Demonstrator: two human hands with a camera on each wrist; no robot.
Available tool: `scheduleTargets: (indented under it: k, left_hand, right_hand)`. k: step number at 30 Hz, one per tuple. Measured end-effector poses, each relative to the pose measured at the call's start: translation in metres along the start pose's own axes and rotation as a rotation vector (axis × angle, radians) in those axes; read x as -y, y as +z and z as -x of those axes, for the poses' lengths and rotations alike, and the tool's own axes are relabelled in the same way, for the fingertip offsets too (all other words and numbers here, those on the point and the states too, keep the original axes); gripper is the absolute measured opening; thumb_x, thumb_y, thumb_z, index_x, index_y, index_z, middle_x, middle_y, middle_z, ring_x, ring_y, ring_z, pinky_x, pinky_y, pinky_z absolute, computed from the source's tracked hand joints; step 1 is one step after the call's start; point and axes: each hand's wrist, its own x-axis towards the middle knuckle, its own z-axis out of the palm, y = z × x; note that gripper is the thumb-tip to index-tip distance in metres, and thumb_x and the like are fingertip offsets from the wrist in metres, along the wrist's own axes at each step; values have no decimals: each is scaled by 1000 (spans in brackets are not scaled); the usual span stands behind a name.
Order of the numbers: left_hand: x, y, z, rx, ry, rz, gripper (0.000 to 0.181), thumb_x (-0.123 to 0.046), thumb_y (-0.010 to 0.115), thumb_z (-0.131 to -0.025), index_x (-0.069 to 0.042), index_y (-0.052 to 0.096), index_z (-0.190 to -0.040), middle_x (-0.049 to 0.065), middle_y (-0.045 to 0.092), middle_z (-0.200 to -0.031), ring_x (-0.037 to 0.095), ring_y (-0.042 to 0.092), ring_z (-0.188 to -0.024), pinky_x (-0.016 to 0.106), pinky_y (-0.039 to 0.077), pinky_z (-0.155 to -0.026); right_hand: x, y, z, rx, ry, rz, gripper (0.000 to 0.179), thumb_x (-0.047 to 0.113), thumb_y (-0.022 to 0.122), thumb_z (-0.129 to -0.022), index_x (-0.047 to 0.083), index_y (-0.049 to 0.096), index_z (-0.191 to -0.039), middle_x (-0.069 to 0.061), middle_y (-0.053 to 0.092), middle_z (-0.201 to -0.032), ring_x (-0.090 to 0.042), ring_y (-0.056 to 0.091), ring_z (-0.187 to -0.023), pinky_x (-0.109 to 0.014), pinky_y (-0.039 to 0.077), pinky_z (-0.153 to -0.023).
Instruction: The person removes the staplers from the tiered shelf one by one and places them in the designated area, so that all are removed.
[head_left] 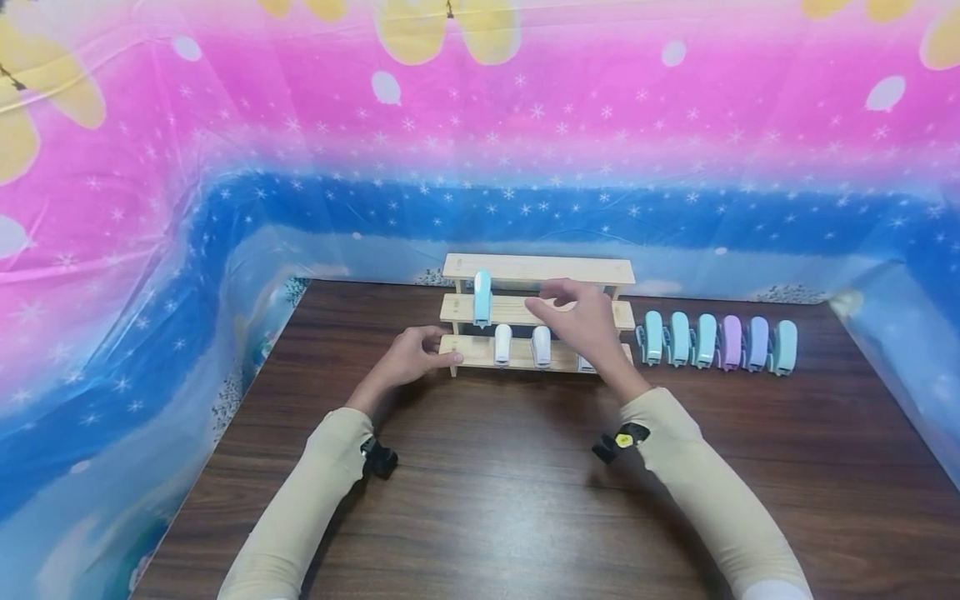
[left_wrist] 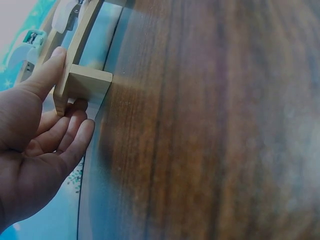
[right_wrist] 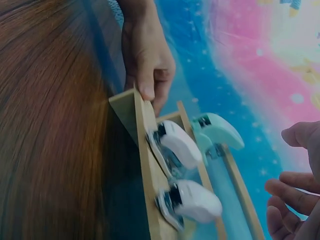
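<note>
The left end of the bottom shelf on a small wooden rack [head_left: 538, 268] is being gripped between the thumb and fingers of the left hand [head_left: 408, 354], with a teal stapler [head_left: 482, 298] parked on the middle shelf and white staplers [head_left: 502, 345] lined up along the bottom one. Over the rack's right half, the right hand [head_left: 581, 321] is held with thumb and fingers loosely apart, nothing in it, and six pastel staplers [head_left: 705, 340] are lined up just right of the rack. The dark wood-grain table [head_left: 480, 483] is backed by a pink-and-blue snowflake cloth [head_left: 555, 154].
</note>
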Motion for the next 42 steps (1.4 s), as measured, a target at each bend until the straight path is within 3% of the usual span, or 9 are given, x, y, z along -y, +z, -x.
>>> scheduleTargets:
  k: [8, 20, 27, 42]
  left_hand:
    - [-2, -1, -1, 1, 4, 3, 61, -37, 79, -91, 2, 61, -135, 18, 70, -121, 29, 67, -108, 44, 55, -90]
    - [-4, -1, -1, 10, 11, -6, 63, -39, 78, -92, 2, 59, -137, 19, 69, -125, 30, 66, -112, 45, 55, -91]
    - [-4, -1, 0, 18, 8, 0, 65, -40, 77, -92, 1, 58, -139, 19, 68, -126, 31, 66, -114, 46, 55, -92]
    - [-1, -1, 3, 17, 14, -8, 64, -40, 76, -94, 1, 58, -139, 20, 67, -127, 31, 65, -115, 46, 55, -92]
  right_hand:
    - [10, 28, -11, 29, 12, -22, 49, 47, 75, -90, 13, 73, -125, -3, 77, -105, -24, 67, -104, -43, 54, -87]
    - [13, 56, -21, 71, 77, -56, 54, 52, 76, -88, 11, 73, -123, -5, 76, -114, -22, 68, -109, -42, 55, -91]
    - [13, 65, -25, 89, 92, -58, 49, 48, 77, -89, 11, 74, -121, -7, 75, -116, -21, 70, -106, -40, 57, -88]
    - [18, 81, -30, 52, 123, -22, 47, 46, 81, -86, 7, 77, -112, -6, 77, -97, -19, 71, -86, -37, 57, -75]
